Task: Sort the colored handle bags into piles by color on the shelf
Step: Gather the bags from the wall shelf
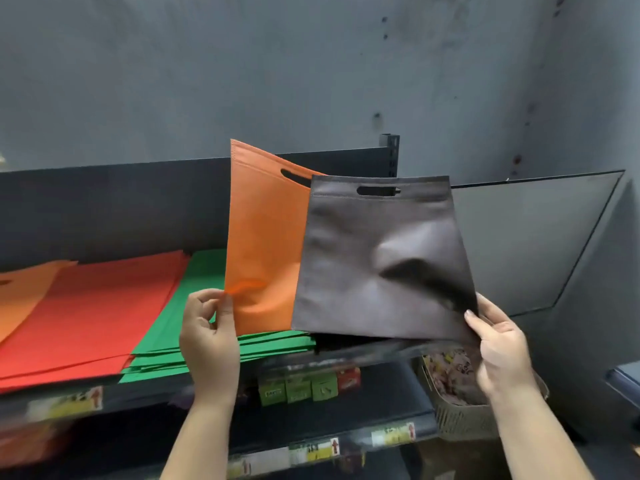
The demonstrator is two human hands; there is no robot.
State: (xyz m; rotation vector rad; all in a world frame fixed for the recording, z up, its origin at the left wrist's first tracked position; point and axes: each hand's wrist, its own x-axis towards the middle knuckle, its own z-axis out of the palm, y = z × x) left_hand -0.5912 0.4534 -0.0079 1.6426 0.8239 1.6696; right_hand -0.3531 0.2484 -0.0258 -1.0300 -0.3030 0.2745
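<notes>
While a woven basket (460,415) of patterned packets sits below the shelf (363,351), the left hand (207,337) pinches an orange handle bag (263,237) by its lower edge. The right hand (498,351) grips a grey handle bag (377,265) at its bottom corner — both upright above green (194,306), red (93,317) and orange (20,296) piles.
</notes>
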